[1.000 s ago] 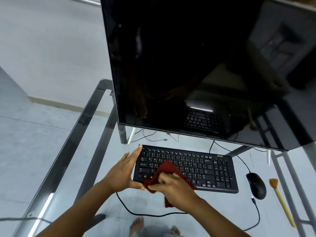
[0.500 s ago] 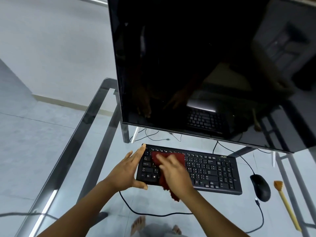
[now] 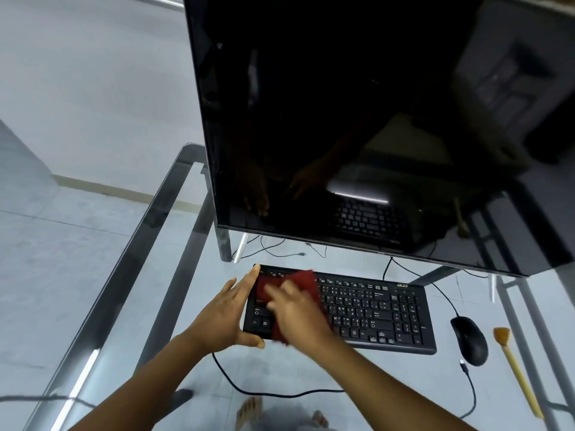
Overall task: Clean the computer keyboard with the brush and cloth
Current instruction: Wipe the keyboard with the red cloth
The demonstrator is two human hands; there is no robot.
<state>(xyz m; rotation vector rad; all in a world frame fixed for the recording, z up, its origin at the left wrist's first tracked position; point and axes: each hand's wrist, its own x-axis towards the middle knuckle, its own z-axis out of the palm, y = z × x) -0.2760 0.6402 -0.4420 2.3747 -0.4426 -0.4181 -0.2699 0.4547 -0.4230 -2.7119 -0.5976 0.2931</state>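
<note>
Our left hand [image 3: 228, 318] is spread open, clamping the left end of the flat black plastic keyboard [image 3: 367, 312] on the see-through glass worktop [image 3: 93, 290]. Our right hand [image 3: 295, 309] lies flat and open, pressing the soft dark red cloth [image 3: 303, 283] onto the left keys. The keyboard's long side runs from 9 to 3 o'clock, so the unwiped keys lie at 3 o'clock from this nearer hand. Far right lies the straw brush with a yellow stick handle [image 3: 516, 371], past the black mouse [image 3: 468, 340]. We count one of each.
</note>
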